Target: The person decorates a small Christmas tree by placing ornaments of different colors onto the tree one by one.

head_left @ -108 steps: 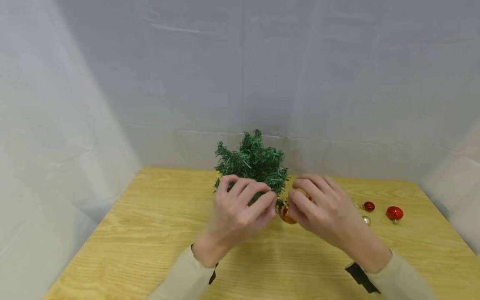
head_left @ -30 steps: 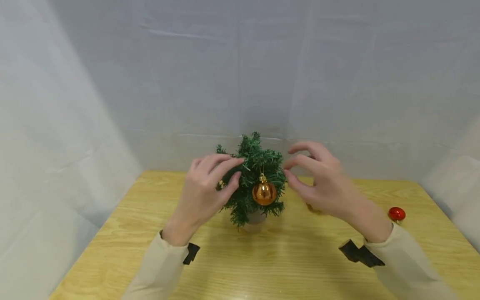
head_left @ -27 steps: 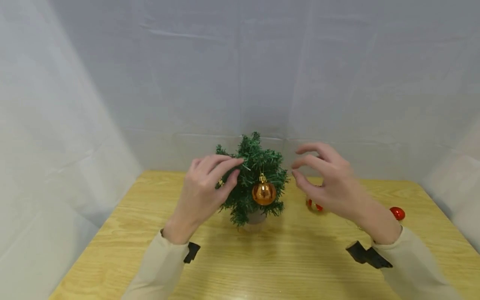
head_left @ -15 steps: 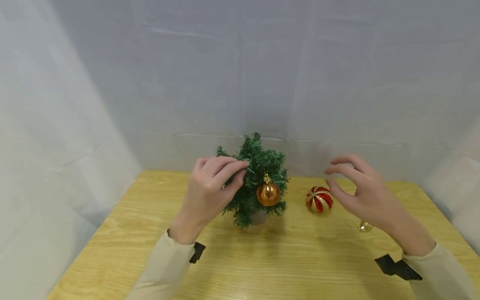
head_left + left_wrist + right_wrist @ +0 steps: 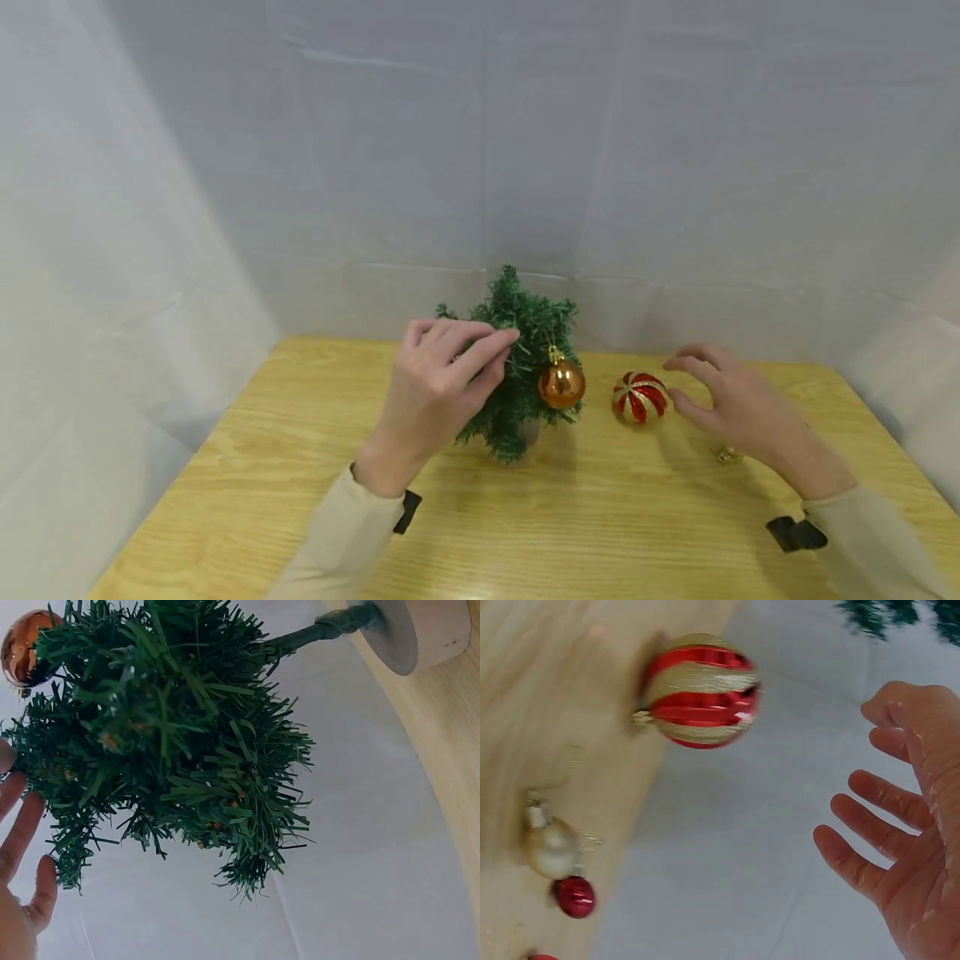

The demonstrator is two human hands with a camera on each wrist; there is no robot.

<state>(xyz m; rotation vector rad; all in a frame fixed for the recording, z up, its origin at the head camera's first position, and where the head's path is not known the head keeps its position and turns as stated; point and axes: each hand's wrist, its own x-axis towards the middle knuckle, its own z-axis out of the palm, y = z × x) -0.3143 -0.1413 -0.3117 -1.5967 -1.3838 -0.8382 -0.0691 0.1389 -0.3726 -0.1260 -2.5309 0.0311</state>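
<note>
A small artificial Christmas tree (image 5: 536, 317) stands at the middle of the table. Thumb and index finger of my left hand (image 5: 450, 375) pinch one of its branches near the front. An orange bauble (image 5: 562, 384) hangs from the tree's right side by a gold cap and thread. My right hand (image 5: 738, 412) is off to the right with fingers loosely bent and nothing in them, just beside a red and gold striped bauble (image 5: 640, 397) on the table. In the left wrist view, the tree's round wooden base (image 5: 439, 634) shows beneath the green stem.
Near my right hand, a small gold bauble (image 5: 551, 847) and a small dark red bauble (image 5: 574, 897) lie on the wooden table (image 5: 300, 467). Another red bauble (image 5: 541, 957) just enters the right wrist view. A pale sheet (image 5: 480, 150) hangs behind the table.
The orange bauble has come to hang on the tree, and my right hand has left the tree and moved right and lower. The tree has turned, carrying the bauble rightward with my left hand.
</note>
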